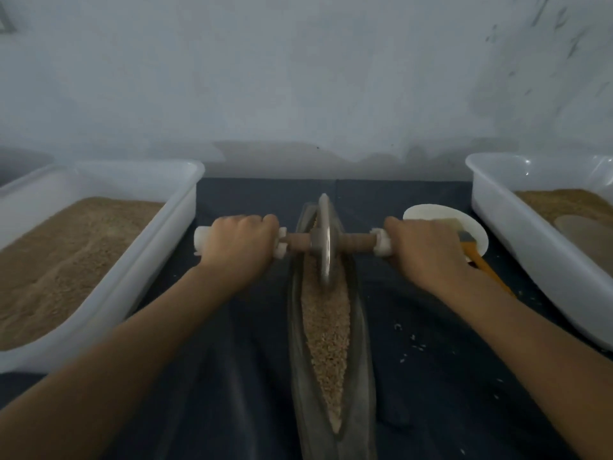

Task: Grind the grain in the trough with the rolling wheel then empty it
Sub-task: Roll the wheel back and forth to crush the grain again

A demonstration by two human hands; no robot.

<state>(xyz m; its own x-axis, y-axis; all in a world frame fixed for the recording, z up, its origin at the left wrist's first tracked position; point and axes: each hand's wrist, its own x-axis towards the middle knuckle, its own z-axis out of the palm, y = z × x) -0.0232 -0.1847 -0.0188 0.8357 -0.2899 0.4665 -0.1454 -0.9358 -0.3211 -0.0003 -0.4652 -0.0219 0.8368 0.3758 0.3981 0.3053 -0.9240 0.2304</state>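
**Both hands on the wheel's axle, wheel standing in the far part of the trough**

The left hand (240,245) curls tightly round the white padded grip on the left end of the axle (356,243), and the right hand (426,249) clasps the matching white grip on the right end. Between them the rolling wheel (325,240) stands upright on its edge in the far part of the trough (363,330), its rim down in the grain (326,323). The trough is long, narrow and boat-shaped, running from near to far on a dark cloth (431,376), and the grain fills its channel from the wheel back to the near tip.

A white tub (156,257) of brown grain sits to the left, and a second white tub (530,240) with grain sits to the right. A white round dish (434,214) lies just beyond the right hand, with a yellow-handled tool (491,270) partly hidden under the wrist. A few loose grains (414,340) lie scattered on the cloth right of the trough.
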